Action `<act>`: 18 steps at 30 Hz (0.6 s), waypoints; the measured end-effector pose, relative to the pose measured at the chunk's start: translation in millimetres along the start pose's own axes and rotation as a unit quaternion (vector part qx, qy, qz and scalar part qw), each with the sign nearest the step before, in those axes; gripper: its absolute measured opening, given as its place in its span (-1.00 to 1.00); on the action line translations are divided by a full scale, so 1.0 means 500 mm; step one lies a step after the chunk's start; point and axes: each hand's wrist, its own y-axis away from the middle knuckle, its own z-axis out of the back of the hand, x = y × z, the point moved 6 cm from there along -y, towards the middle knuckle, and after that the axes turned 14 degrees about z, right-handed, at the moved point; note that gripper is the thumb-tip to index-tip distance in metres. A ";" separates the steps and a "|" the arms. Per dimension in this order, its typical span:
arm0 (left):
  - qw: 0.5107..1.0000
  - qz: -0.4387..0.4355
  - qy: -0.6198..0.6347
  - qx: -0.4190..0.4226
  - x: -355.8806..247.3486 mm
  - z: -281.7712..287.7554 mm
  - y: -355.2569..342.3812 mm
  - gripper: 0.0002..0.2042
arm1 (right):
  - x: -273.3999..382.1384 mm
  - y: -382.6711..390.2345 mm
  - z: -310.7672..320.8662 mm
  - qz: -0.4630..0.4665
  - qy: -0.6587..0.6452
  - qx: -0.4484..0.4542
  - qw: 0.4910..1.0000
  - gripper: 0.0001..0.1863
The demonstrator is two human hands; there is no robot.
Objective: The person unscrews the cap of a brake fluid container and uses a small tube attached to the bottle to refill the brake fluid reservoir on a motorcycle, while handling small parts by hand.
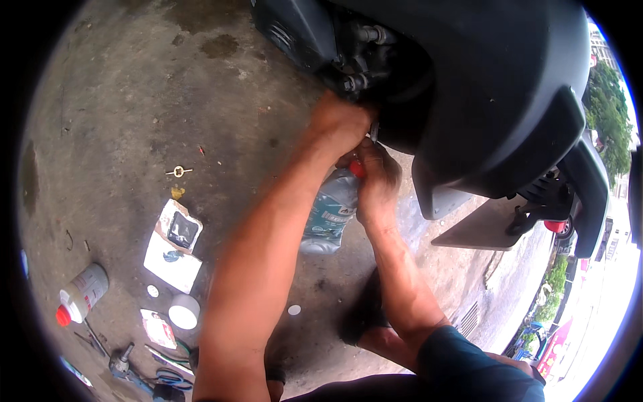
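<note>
Both of my arms reach forward to the underside of a black scooter or motorcycle (495,74). My left hand (343,122) is closed just below a dark metal fitting (356,82); its own wrist and knuckles hide what it grips. Right beside it, my right hand (380,175) is curled closed, its fingertips close to a short, thin metal piece (374,130). I cannot make out what either hand holds. Between my forearms is a grey plastic bottle (325,244) with a teal label and a red cap (357,169). The cap sits against my right hand; whether that hand grips it is unclear.
On the stained concrete at left lie a brass-coloured ring with side pins (179,171), an opened white carton (173,258), another red-capped bottle (84,293), a white round lid (184,311), a power tool (124,365) and scissors (173,379). The scooter's mudflap (475,226) juts out at right.
</note>
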 end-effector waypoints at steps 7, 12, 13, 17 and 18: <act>0.983 -0.042 -0.169 -0.064 0.045 0.044 -0.025 -0.64 | -0.031 0.127 -0.038 -0.150 -0.249 0.037 0.956 -0.64; 0.979 0.095 0.031 0.177 0.120 0.055 0.193 -0.36 | 0.015 0.072 0.022 -0.095 -0.249 0.000 0.964 -0.61; 0.982 0.054 -0.015 0.178 0.128 0.057 0.244 -0.35 | 0.017 0.076 0.012 -0.120 -0.335 0.014 0.935 -0.61; 0.958 0.220 -0.154 0.100 0.176 0.146 0.358 -0.35 | 0.039 0.134 -0.098 -0.087 -0.134 0.105 0.982 -0.37; 0.936 0.262 -0.218 0.089 0.179 0.171 0.380 -0.36 | 0.044 0.137 -0.125 -0.091 -0.149 0.117 0.978 -0.37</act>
